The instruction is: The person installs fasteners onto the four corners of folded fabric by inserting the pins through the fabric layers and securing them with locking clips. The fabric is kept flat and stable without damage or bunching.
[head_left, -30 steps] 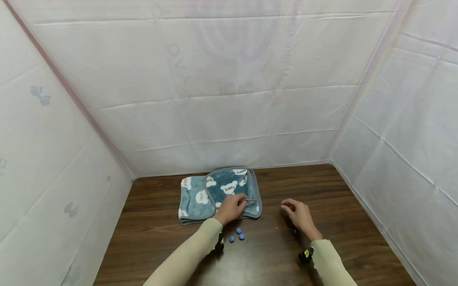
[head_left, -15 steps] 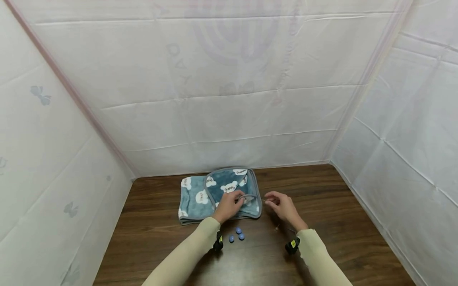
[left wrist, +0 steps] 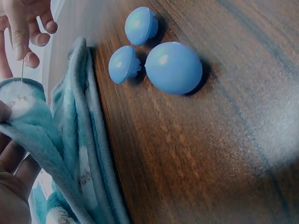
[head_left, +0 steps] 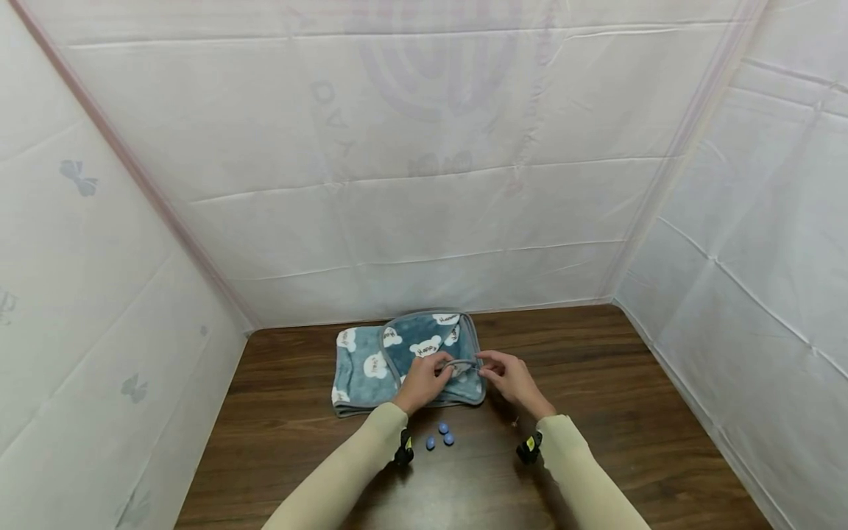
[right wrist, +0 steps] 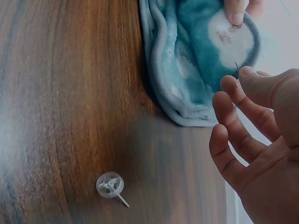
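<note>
A folded teal blanket (head_left: 358,379) with white bear patches and grey edging lies at the back of the table. My left hand (head_left: 420,384) pinches its near right part, raising a grey-edged fold. From the right, my right hand (head_left: 513,379) pinches a thin metal pin (right wrist: 237,66) between thumb and forefinger. The pin's point is at the raised edge in the left wrist view; whether it pierces the cloth I cannot tell. Its base is mostly hidden by the fingers. Three blue domed caps, one the largest-looking cap (left wrist: 174,68), sit in front of the blanket.
Another pin (right wrist: 110,185) with a clear round base lies on the dark wooden table (head_left: 298,456), below my right hand. White sheeting walls (head_left: 424,221) rise at the table's back and both sides.
My right hand has moved left with the pin, from beside the blanket to its raised edge. My left hand keeps its pinch, the fold lifted slightly higher. The caps stay put.
</note>
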A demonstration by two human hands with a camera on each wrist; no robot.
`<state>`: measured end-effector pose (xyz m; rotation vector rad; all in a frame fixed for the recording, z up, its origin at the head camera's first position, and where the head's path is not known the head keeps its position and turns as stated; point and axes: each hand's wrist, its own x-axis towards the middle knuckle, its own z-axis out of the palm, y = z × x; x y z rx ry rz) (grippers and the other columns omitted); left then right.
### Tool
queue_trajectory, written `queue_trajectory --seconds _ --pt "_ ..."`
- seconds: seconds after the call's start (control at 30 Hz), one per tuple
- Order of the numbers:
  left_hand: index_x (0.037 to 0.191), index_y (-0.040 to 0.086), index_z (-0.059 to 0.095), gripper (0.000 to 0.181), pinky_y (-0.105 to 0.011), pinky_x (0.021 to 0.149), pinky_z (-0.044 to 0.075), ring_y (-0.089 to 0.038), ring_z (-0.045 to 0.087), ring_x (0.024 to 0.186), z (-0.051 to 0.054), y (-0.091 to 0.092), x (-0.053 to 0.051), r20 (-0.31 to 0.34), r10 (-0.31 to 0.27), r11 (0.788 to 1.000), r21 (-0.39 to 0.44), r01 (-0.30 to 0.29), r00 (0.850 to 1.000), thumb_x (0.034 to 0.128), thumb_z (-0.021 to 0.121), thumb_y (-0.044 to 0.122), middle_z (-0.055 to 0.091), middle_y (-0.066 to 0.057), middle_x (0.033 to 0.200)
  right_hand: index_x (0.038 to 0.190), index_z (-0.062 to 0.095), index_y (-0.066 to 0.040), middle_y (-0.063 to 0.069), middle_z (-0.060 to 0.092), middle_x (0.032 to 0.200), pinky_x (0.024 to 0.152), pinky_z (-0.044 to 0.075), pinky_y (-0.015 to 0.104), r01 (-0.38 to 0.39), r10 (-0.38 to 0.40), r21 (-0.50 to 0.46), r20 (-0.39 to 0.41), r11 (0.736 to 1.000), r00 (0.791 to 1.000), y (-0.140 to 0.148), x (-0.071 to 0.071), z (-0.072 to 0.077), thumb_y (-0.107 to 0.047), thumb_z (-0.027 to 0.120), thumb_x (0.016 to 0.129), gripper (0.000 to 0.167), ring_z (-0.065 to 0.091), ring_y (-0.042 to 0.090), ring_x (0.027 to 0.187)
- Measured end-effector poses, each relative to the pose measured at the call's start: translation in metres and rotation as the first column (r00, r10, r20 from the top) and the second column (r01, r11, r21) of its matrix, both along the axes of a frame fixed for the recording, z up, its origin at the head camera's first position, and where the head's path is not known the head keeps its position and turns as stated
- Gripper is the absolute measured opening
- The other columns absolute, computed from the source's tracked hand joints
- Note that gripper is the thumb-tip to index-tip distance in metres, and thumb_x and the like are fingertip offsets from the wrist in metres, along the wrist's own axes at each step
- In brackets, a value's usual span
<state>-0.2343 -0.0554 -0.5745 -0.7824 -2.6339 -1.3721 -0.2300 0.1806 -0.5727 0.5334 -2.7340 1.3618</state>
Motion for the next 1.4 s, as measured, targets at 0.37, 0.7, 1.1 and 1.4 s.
queue_trajectory --seconds 0.37,0.7,1.1,1.4 --pt "0.11 0.006 0.073 0.014 -0.021 0.047 0.028 -0.003 0.027 0.042 0.0 0.001 0.001 0.025 0.007 1.0 -0.004 -0.007 1.0 0.1041 0.061 0.01 0.048 0.011 0.051 0.122 0.075 -0.011 0.004 0.075 0.1 0.07 0.055 0.03 0.025 -0.026 0.023 0.034 0.999 0.999 -0.009 -0.003 -0.001 -0.008 0.072 0.096 0.025 0.068 0.014 0.081" --pt "0.107 0.008 0.073 0.012 -0.021 0.048 0.029 -0.003 0.028 0.043 0.0 -0.001 0.001 0.022 0.008 1.0 0.011 -0.008 1.0 0.1032 0.062 0.009 0.046 0.012 0.052 0.102 0.079 -0.014 -0.001 0.076 0.096 0.066 0.052 0.027 0.084 -0.084 -0.001 0.028 0.996 0.996 -0.015 -0.005 -0.006 -0.008 0.074 0.095 0.01 0.063 0.009 0.076" --pt "0.107 0.008 0.074 0.011 -0.02 0.05 0.032 -0.001 0.035 0.044 -0.002 -0.002 -0.001 0.011 0.029 0.999 0.017 -0.029 1.0 0.1022 0.064 0.009 0.07 -0.007 0.065 0.103 0.078 -0.01 0.007 0.077 0.088 0.06 0.054 0.026 0.132 -0.128 -0.102 0.042 0.986 0.991 -0.023 -0.003 -0.008 -0.011 0.072 0.097 0.009 0.071 0.022 0.069" --pt "0.11 0.008 0.074 0.013 -0.021 0.05 0.033 -0.003 0.037 0.048 0.001 -0.002 0.002 -0.007 0.019 1.0 0.008 -0.019 1.0 0.1033 0.063 0.01 0.06 -0.001 0.06 0.107 0.076 -0.007 0.016 0.078 0.091 0.055 0.051 0.024 0.159 -0.134 -0.232 0.119 0.96 0.984 -0.033 -0.003 -0.01 -0.011 0.069 0.099 0.011 0.073 0.032 0.07"
